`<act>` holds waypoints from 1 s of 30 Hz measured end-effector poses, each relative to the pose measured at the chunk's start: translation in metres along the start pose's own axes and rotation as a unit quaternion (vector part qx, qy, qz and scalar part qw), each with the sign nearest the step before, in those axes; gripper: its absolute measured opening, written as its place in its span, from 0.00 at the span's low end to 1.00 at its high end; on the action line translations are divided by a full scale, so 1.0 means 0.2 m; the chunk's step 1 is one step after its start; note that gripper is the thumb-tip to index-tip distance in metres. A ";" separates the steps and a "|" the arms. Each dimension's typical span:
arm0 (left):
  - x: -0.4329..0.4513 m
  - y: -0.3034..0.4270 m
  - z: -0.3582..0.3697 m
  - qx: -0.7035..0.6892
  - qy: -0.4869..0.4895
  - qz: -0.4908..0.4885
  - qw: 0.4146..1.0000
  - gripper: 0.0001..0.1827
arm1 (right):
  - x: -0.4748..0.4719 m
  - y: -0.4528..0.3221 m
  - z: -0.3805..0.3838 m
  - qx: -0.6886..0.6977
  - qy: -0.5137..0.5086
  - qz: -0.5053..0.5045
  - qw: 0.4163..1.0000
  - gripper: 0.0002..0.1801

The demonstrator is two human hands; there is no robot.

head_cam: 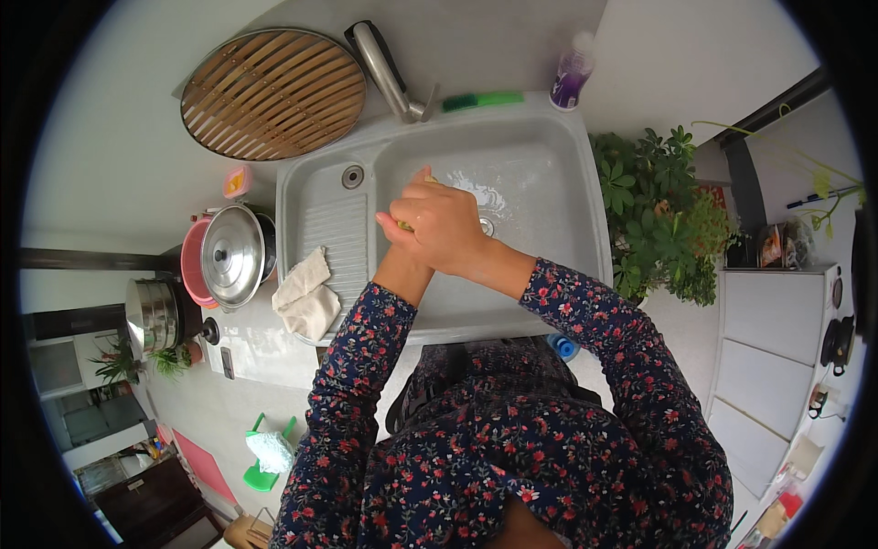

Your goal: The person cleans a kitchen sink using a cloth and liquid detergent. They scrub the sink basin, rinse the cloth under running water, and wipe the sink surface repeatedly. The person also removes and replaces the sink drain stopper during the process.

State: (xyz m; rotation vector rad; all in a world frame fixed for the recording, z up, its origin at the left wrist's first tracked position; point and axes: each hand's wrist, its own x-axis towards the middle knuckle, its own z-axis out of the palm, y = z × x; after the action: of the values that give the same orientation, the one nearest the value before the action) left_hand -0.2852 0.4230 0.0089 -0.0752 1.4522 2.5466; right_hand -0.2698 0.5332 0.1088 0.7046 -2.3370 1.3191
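Both hands are pressed together above the large basin of a grey sink (562, 178). My right hand (446, 216) wraps over the top of my left hand (398, 235), which is mostly hidden beneath it. Small bits of a yellowish thing (405, 225) show between the fingers; its kind cannot be made out. The skin looks wet. Water glistens on the basin floor behind the hands, and the drain (486, 227) is partly covered by my right hand.
Behind the sink are a tap (384, 68), a green brush (483, 101) and a purple bottle (572, 75). A slatted round rack (274, 92) leans at back left. A beige cloth (309, 295) lies on the ribbed drainboard. A lidded pot (233, 255) stands left; potted plants (658, 213) right.
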 end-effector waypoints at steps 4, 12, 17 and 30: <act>-0.02 0.17 0.38 -0.153 0.220 -0.153 0.951 0.16 | 0.07 0.30 -0.02 -0.026 -0.012 0.118 0.993 0.17; -0.04 0.13 0.33 -0.181 0.186 -0.143 0.955 0.14 | 0.04 0.20 -0.01 -0.025 0.012 0.071 0.997 0.20; 0.01 0.00 0.16 -0.297 -0.101 -0.063 0.948 0.15 | 0.06 0.06 -0.03 -0.023 0.042 0.009 0.999 0.21; 0.01 -0.01 0.07 -0.288 -0.055 -0.074 0.953 0.15 | 0.03 0.15 -0.02 0.010 0.033 0.017 0.999 0.20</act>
State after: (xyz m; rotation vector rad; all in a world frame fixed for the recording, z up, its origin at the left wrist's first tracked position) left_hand -0.2854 0.4364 0.0145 -0.1225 0.6016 2.7057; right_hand -0.2924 0.5488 0.0941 0.6204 -2.2955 1.3613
